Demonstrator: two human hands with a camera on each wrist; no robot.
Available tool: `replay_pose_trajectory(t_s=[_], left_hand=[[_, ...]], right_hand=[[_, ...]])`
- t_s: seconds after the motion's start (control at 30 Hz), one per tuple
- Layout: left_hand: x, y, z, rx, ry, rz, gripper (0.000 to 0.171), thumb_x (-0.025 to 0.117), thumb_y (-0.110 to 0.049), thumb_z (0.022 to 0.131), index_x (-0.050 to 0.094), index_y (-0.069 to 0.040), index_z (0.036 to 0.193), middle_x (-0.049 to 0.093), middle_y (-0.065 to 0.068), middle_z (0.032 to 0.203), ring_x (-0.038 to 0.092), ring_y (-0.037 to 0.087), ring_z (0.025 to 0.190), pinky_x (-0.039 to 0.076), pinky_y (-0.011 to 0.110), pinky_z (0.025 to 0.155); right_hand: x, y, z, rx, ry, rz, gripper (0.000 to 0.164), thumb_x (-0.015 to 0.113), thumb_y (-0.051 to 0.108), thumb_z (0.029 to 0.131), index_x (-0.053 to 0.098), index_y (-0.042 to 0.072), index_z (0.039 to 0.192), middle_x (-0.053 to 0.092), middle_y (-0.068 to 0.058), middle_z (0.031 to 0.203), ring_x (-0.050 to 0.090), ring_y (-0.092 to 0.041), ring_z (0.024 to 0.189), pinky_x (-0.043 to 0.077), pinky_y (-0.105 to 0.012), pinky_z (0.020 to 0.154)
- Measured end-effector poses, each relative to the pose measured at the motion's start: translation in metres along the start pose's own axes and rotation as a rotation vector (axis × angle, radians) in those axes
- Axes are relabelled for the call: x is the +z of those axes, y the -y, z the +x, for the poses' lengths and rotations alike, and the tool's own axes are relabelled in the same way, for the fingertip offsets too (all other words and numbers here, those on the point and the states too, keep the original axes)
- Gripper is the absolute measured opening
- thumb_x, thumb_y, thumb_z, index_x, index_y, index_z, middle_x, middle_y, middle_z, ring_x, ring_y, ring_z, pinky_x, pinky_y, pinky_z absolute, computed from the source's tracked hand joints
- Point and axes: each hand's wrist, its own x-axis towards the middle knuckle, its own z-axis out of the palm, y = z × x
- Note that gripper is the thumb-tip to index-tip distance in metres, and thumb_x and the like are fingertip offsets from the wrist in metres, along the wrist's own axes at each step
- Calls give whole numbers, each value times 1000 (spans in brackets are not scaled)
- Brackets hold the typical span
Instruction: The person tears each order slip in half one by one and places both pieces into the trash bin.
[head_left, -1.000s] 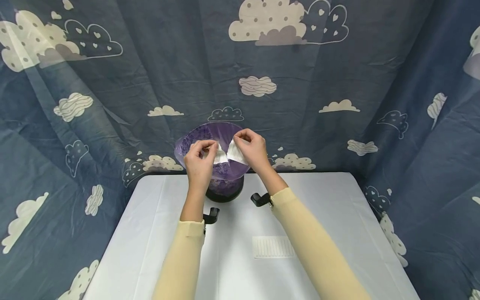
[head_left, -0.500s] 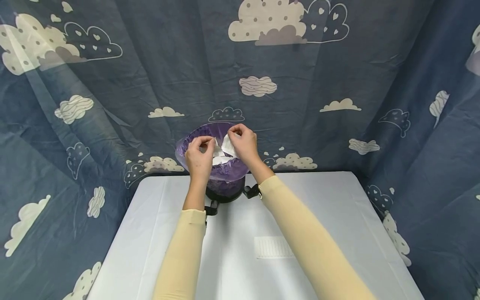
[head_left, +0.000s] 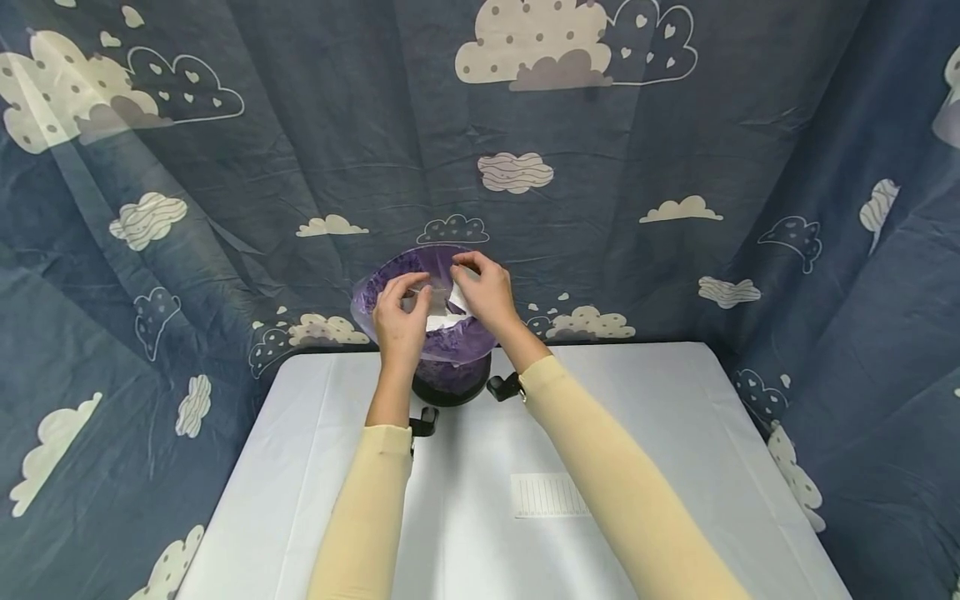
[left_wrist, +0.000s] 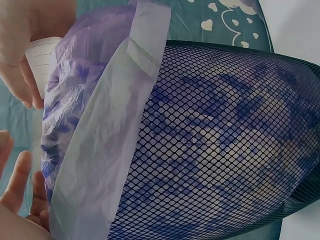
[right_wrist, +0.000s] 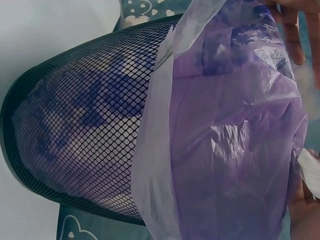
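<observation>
A black mesh wastebasket (left_wrist: 215,140) lined with a purple plastic bag (head_left: 461,343) stands at the table's back edge. Over its mouth, my left hand (head_left: 400,323) has its thumb and fingers parted, with nothing between them. My right hand (head_left: 487,293) pinches a torn piece of white paper (head_left: 458,298), whose ruled lines show in the left wrist view. Below the hands, in the bag's opening, some white paper (head_left: 442,322) is visible in the head view. The bag's folded rim hangs outside the mesh, and its inside is partly hidden by my hands.
A white sheet with ruled vertical lines (head_left: 550,495) lies on the white-covered table (head_left: 360,500), partly under my right forearm. Blue cloud-patterned curtain (head_left: 600,250) surrounds the table at the back and sides. A black wrist mount (head_left: 504,387) juts from the right wrist.
Each hand held a torn paper piece; the left hand has let go of its piece. White paper has appeared lower in the bag's opening. The right hand has shifted slightly left.
</observation>
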Motion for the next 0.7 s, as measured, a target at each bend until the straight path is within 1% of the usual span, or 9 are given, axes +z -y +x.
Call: replay_pose_trajectory(t_s=[0.13,0.27,0.47,0.63,0.7], left_hand=[[0,0,0,22,1,-6,21,72,-17,101,79,-14,120,75,4,128,65,27,111,45,44,104],[0,0,-1,17,3,-15,21,72,-18,101,79,-15,121,75,3,127,64,26,110,45,43,102],[-1,-2,-4,22,-2,-41,21,73,-18,101,78,-16,121,75,4,125,62,28,111,46,44,100],[-1,-4,-5,28,-3,-45,21,73,-19,101,78,-16,120,75,4,124,63,35,113,43,42,100],[-1,-5,-6,24,-1,-45,21,73,-19,101,78,-16,121,75,4,124,63,35,114,43,41,100]], right_hand=[[-1,-1,0,-30,48,-26,34,63,28,106,70,11,135,69,-8,142,58,-28,142,45,-46,120],[-1,-2,-1,-77,75,-62,38,61,30,107,67,11,140,64,-9,147,54,-31,143,41,-52,121],[-2,-2,-2,-94,71,-68,38,60,30,107,66,13,140,64,-7,147,52,-31,143,40,-53,121],[-6,-1,-5,-93,64,-49,37,60,30,107,67,14,139,65,-6,146,53,-29,143,40,-52,122],[-9,0,-7,-95,59,-35,36,61,30,107,67,15,139,65,-6,146,53,-29,144,40,-51,122]])
